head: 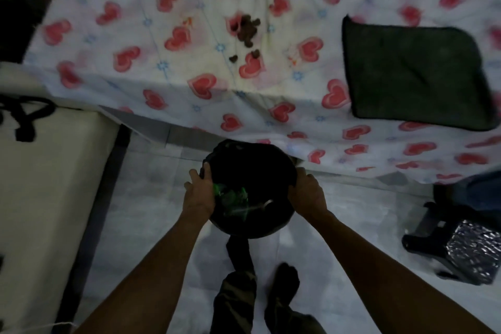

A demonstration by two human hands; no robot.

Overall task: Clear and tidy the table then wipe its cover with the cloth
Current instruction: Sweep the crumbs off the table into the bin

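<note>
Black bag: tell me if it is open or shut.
Open: left hand and right hand grip the black bag at opposite sides of its mouth; green litter shows inside.

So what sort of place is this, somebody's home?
Probably a room in a home, though I can't be sure: a heart-print table cover with crumbs and a cloth on it, a tiled floor, and a bin bag held by the left hand and right hand.
</note>
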